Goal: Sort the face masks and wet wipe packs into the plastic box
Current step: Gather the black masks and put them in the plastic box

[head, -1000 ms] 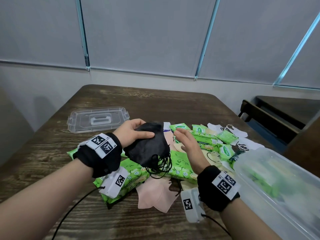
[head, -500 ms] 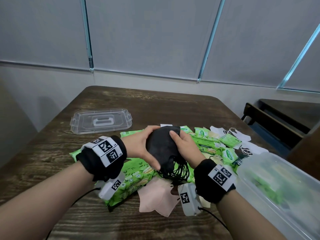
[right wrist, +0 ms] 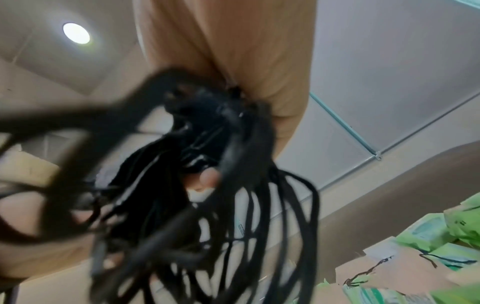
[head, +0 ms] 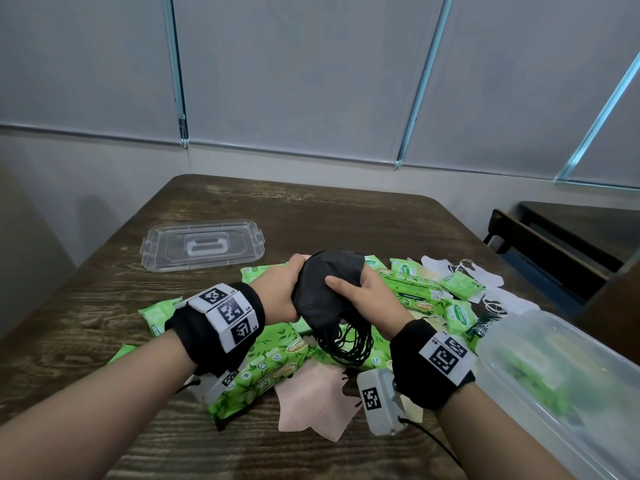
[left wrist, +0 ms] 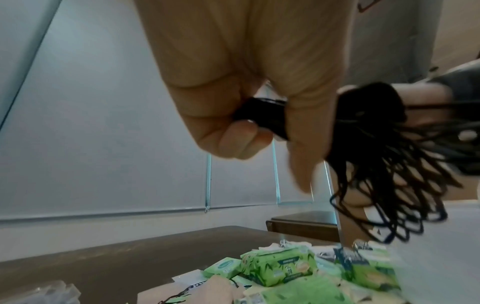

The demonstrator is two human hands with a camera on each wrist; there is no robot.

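Wood: dark, grained table (head: 104,306) with rounded corners, grey blinds behind.
Masks: soft black stack (head: 325,289), ear loops dangling, clamped in left grip (head: 277,292) and right grip (head: 363,299) above glossy green wipe packs (head: 270,368).
Box: clear plastic box (head: 554,375) at right.

wooden table (head: 311,216), grey blinds (head: 294,71), dark bench (head: 554,244)

Black face masks (head: 327,289): bunched stack held above the pile, ear loops dangling. Green wet wipe packs (head: 277,362) scattered flat on table, pink mask (head: 315,400) and white masks (head: 485,277) among them. Clear plastic box (head: 568,386) at right, green packs inside.
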